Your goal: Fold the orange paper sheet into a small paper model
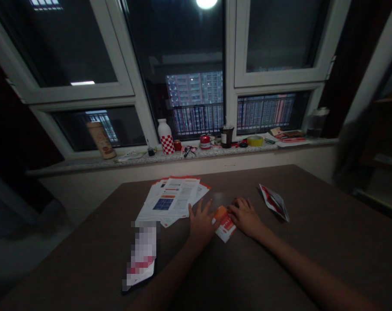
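An orange, red and white folded paper or packet (226, 226) lies on the dark table between my hands. My left hand (202, 222) is open, fingers spread on the tabletop, its thumb at the packet's left edge. From the other side, my right hand (246, 217) rests with its fingers laid loosely over the packet's right edge. Printed sheets with orange edges (179, 199) are fanned out just beyond my left hand. To the right stands a partly opened, red and white folded piece (274, 203).
A phone with a blurred-out screen (142, 259) lies near my left forearm. On the windowsill are a red-checked white bottle (166, 137), a tan tumbler (101, 140), a red jar (205, 141), a dark cup (227, 137), yellow tape (255, 141) and a clear jug (317, 123).
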A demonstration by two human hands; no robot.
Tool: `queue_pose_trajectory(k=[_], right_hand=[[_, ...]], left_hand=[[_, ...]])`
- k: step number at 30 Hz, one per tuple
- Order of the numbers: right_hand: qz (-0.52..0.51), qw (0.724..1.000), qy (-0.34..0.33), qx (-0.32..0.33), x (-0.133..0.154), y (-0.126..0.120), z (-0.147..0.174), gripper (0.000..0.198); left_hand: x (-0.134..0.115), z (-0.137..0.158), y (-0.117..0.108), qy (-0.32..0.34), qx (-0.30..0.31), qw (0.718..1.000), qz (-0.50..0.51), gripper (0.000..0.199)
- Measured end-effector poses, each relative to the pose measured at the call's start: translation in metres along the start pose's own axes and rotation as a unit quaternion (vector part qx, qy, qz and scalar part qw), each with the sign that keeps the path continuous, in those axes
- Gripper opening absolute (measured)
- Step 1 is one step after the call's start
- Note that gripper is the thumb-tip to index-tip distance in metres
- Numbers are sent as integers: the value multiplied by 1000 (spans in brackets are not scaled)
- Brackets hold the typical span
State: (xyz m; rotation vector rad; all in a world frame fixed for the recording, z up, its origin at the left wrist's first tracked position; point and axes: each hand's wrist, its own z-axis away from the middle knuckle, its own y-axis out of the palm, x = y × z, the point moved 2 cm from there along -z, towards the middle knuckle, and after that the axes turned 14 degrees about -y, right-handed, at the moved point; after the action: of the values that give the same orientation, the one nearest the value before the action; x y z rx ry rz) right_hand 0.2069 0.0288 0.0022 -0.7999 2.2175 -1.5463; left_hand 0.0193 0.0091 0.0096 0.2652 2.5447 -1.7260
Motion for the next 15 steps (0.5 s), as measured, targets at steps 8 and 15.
queue_pose_trajectory(k=[8, 15], right_hand=[[22, 1000, 0, 7, 1, -4, 3, 27], [6, 999, -3, 40, -2, -6, 11, 35]], left_hand=[[5, 7, -3, 20, -10, 1000, 2, 38], [9, 0, -5, 7, 26, 1000, 5, 32]])
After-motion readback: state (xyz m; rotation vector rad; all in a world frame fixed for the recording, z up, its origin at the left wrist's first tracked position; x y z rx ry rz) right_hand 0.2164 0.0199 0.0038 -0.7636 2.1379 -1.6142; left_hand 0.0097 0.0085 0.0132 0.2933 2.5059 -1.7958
